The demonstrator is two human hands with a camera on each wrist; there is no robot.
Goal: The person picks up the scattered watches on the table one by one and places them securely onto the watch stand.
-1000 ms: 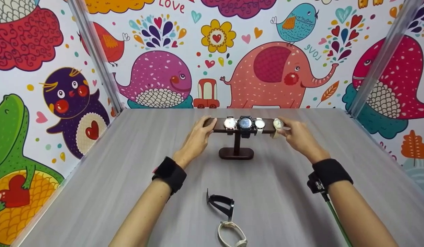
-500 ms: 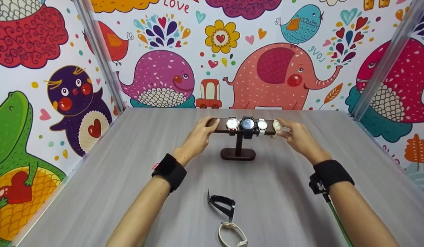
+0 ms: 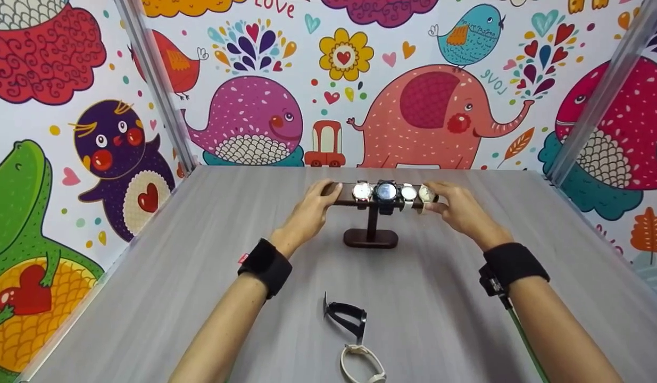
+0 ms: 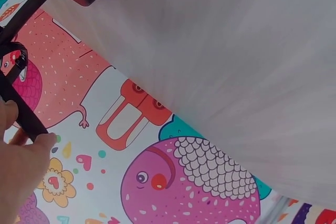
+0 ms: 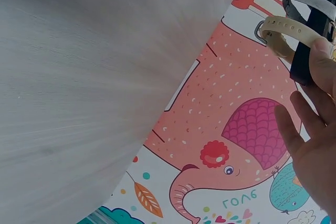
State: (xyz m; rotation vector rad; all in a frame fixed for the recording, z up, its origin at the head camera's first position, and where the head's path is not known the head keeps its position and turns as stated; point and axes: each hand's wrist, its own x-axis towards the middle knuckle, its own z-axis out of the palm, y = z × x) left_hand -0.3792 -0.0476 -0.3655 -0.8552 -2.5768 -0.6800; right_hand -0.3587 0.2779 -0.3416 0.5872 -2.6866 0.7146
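A dark brown watch stand [image 3: 371, 238] has several watches strapped along its bar. My left hand [image 3: 307, 210] grips the bar's left end; in the left wrist view, the thumb and fingers of the left hand [image 4: 26, 166] close round the bar [image 4: 26, 111]. At the other end my right hand [image 3: 464, 213] pinches a cream-strapped watch [image 3: 426, 192], partly hidden by the fingers. In the right wrist view, the thumb presses on this cream strap [image 5: 291, 29]. Further left sit a white-strapped watch [image 3: 408, 192], a large black watch [image 3: 386, 190] and a silver-cased watch [image 3: 362, 191].
Closer to me on the grey table [image 3: 243, 340], a black watch [image 3: 347, 317] lies on its side. A cream watch [image 3: 363, 363] lies nearer still. Walls with cartoon animals stand at the back and both sides. A green cable [image 3: 525, 335] runs along the right forearm.
My right hand has slid the cream-strapped watch slightly left along the bar, closer to the white-strapped one, and the bar's right end now shows. The left hand keeps its grip.
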